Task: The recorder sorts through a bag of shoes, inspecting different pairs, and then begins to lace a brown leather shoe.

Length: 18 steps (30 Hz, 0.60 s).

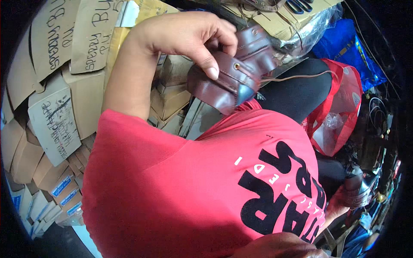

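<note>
Thumb and bent fingers of my left hand [193, 41] pinch the edge of a glossy brown leather piece [217, 84] with stitched seams and a brass eyelet. It looks like a shoe upper. Just beyond lies a second, similar brown leather piece [258, 49], partly covered by the first. A thin tan cord [297, 78] runs from the leather across my dark-clothed leg to the right. Down at the lower right, my right hand [339, 204] is closed at a dark, shiny leather piece [360, 191]; its fingers are partly hidden.
Stacked cardboard boxes [88, 101] with handwriting fill the left side. A red-edged clear bag [333, 129] is beside my leg, and a blue plastic bag [350, 51] sits behind it. At the top, clear plastic wrap [314, 32] covers part of a carton. Clutter crowds the right edge.
</note>
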{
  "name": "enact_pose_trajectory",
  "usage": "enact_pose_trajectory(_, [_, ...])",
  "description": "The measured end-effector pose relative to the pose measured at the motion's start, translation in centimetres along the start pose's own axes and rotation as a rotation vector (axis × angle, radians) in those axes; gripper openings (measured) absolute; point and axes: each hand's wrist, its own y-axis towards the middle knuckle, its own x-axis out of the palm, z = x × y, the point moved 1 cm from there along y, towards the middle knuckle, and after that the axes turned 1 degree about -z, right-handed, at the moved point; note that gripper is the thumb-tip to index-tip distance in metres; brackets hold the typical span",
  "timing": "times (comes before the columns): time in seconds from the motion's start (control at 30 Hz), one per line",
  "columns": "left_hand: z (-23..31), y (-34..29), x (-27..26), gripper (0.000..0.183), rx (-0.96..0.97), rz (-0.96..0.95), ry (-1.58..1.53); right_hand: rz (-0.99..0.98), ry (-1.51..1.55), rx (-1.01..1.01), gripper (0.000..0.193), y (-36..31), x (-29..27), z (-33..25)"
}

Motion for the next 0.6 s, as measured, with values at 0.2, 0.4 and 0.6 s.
enact_pose_trajectory(0.2, [-8.8, 3.3, 3.7, 0.033, -0.195, -0.253, -0.093, 0.1, 0.139, 0.133, 0.031, -6.6, -6.4, 6.9])
enact_pose_trajectory(0.4, [-9.3, 4.1, 4.3, 0.034, -0.303, -0.17, 0.124, 0.226, 0.3, 0.234, 0.036, -11.3, -10.3, 10.5])
enact_pose_trajectory(0.6, [-7.3, 4.3, 6.0, 0.029, -0.187, 0.202, 0.517, 0.315, 0.49, 0.306, 0.04, -13.2, -12.1, 12.9])
